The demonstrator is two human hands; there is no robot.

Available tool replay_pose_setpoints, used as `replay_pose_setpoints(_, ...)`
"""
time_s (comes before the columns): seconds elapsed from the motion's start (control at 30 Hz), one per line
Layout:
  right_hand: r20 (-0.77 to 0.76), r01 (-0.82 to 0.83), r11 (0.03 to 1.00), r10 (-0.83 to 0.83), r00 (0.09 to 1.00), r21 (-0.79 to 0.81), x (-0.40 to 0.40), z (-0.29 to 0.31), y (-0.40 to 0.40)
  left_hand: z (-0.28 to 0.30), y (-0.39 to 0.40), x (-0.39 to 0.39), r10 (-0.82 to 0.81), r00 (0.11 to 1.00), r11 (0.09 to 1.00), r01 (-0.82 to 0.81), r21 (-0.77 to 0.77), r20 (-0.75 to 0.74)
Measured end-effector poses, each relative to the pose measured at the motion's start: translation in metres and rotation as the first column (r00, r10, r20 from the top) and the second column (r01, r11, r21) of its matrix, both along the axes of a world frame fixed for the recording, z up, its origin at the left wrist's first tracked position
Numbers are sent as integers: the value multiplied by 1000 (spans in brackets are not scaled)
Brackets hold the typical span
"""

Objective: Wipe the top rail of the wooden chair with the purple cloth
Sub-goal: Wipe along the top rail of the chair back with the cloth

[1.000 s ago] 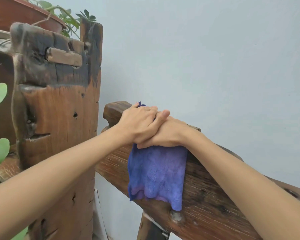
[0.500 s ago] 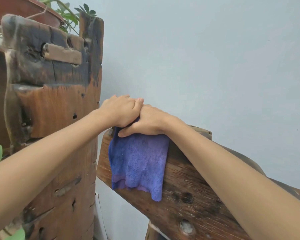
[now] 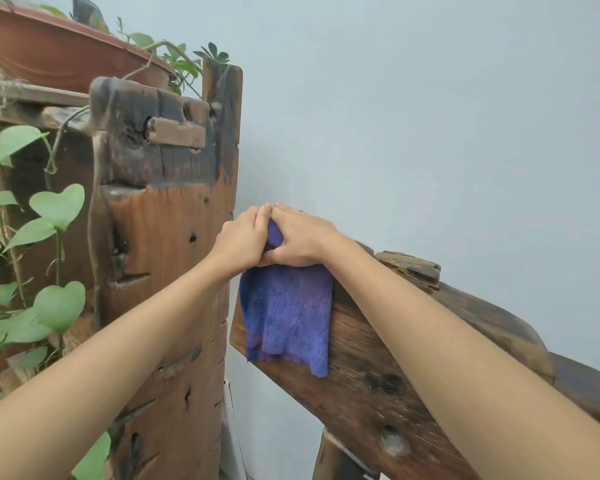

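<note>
Purple cloth point(image 3: 286, 318) drapes the top rail point(image 3: 368, 372) beneath both hands point(image 3: 274, 237).

Both bare forearms are stretched forward and upward from the near bottom corners, converging at mid-frame. The left hand point(image 3: 241, 239) is held palm down, knuckles raised, with its fingers point(image 3: 262, 216) curled downward at the far side. The right hand point(image 3: 300, 237) is laid flat beside it, palm down, and the 2 hands are pressed together — touching along the fingertips at the far end and again at the thumbs nearer the camera. The right thumb is tucked leftward under the edge of the left hand. Both wrists are kept nearly straight — neither is bent sharply.
</note>
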State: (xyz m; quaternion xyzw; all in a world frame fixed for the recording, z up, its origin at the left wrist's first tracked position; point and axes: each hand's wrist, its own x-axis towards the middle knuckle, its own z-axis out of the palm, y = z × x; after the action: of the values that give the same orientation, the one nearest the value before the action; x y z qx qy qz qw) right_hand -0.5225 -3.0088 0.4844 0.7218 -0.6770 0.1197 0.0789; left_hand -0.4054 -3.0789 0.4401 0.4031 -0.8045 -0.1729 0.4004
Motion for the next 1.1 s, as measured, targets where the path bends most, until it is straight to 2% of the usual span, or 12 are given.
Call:
replay_pose_setpoints(0.1, -112, 6, 996, -16, 994, -88, 2, -8, 10, -7, 8, 9, -11, 988, 989, 34, 143, -155)
replay_pose_setpoints(0.17, -171, 6, 993, -27, 985, -120, 3, -15, 19, -9, 11, 13, 51, 984, 964, -3, 267, -173)
replay_pose_setpoints(0.23, -163, 10, 991, -31, 986, -130, 4, -21, 28, -7, 16, 16, 93, 982, 922, -23, 387, -162)
replay_pose_setpoints(0.3, -98, 9, 990, -23, 995, -140, 4, -23, 38, -4, 22, 18, 109, 985, 925, -52, 376, -132)
replay_pose_setpoints(0.43, 124, -11, 982, 35, 992, -191, -4, -25, 63, -1, 48, 19, 160, 978, 976, -136, 171, -135)
replay_pose_setpoints(0.57, 138, 48, 968, -14, 990, -245, -20, -30, 95, 5, 78, 11, -32, 974, 991, 60, 119, -223)
replay_pose_setpoints(0.73, 212, 156, 966, -111, 971, -208, -34, -38, 131, 15, 121, -4, -282, 925, 938, 321, 130, -255)
replay_pose_setpoints(0.8, 212, 208, 949, -158, 964, -239, -39, -37, 147, 17, 140, -7, -368, 897, 907, 404, 118, -244)
replay_pose_setpoints(0.87, 311, 249, 934, -165, 936, -255, -50, -30, 169, 20, 157, -9, -475, 848, 859, 505, 85, -237)
replay_pose_setpoints(0.93, 433, 262, 947, -160, 887, -186, -62, -24, 194, 24, 173, -11, -595, 766, 775, 627, 77, -242)
replay_pose_setpoints(0.97, 453, 265, 951, -167, 876, -161, -75, -21, 216, 27, 186, -21, -657, 713, 719, 690, 77, -246)
replay_pose_setpoints(1.1, 510, 264, 953, -155, 846, -148, -107, -22, 274, 28, 211, -45, -732, 625, 633, 771, 71, -272)
